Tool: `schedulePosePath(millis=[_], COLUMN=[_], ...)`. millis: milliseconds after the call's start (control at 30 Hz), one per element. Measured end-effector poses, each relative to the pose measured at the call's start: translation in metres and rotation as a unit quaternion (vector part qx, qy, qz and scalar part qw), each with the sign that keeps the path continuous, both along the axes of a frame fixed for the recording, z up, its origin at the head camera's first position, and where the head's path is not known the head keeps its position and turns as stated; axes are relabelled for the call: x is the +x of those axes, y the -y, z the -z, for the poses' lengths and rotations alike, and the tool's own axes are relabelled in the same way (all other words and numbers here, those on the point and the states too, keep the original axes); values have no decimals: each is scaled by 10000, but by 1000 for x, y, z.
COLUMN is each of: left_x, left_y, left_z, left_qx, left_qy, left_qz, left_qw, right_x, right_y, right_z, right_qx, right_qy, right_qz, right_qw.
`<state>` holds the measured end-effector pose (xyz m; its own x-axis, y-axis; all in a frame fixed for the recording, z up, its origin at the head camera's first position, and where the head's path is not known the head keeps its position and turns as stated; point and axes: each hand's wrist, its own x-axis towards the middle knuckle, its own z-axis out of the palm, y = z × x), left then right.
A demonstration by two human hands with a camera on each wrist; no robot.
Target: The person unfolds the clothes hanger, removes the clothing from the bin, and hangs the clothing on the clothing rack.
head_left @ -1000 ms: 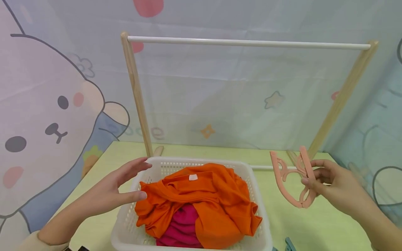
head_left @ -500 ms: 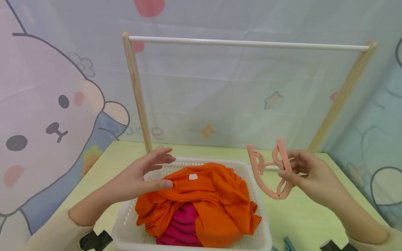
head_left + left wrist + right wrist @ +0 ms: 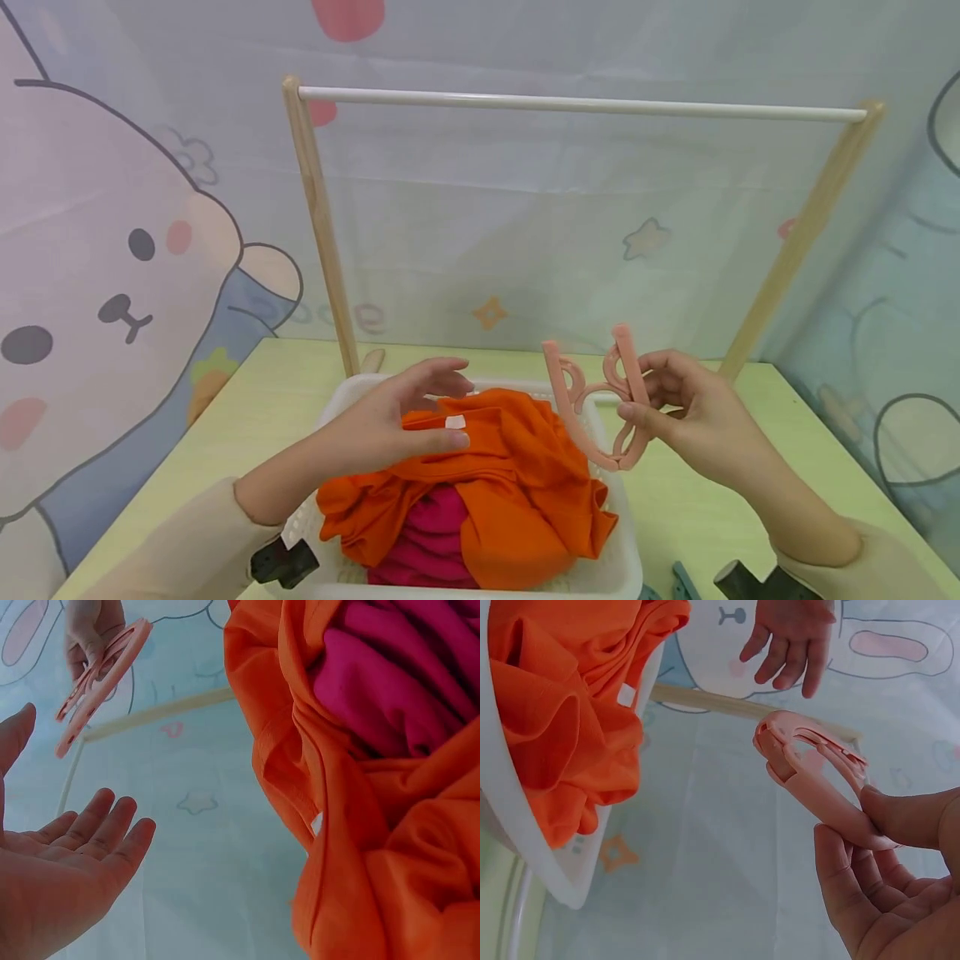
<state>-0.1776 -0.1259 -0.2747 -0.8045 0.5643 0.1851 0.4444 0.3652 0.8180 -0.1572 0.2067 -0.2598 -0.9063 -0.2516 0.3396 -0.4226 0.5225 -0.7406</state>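
While the right hand [image 3: 686, 412] had the pink folding hanger [image 3: 632, 375] pinched between thumb and fingers, the left hand [image 3: 397, 421] held nothing at all: thumb and fingers were spread apart, hovering over the back of the white basket [image 3: 628, 533], a gap short of the hanger. That hanger was up in the air near the basket's back right corner; honestly couldn't tell if it was over the rim or just past it. Its two arms were folded up into a narrow U, so my guess was that the step in hand was getting it ready for clothes.

Inside the basket sat a crumpled orange shirt [image 3: 517, 467], white tag [image 3: 455, 422] showing toward the back, with a magenta garment [image 3: 427, 542] bunched up at the front. Behind the basket stood a rack with a white rail [image 3: 585, 105]. Some grey-blue thing [image 3: 684, 581] lay on the bench [image 3: 757, 500] by the basket's front right, mostly cut off, no clue what.

Next move, I figured, called for the left hand to grab the hanger's free arm, then both hands to swing the arms out, gently, before going for the shirt.
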Motion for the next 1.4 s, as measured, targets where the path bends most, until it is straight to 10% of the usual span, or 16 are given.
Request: schedulePosePath(millis=[1400], left_x=[-9], left_y=[-50], left_z=[3], left_qx=[1260], left_qy=[1847], left_qz=[1091], left_qw=[9686], right_x=[-2], right_y=[53], right_z=[18], right_qx=[-650], right_qy=[551], right_qz=[-871], right_qw=[9926])
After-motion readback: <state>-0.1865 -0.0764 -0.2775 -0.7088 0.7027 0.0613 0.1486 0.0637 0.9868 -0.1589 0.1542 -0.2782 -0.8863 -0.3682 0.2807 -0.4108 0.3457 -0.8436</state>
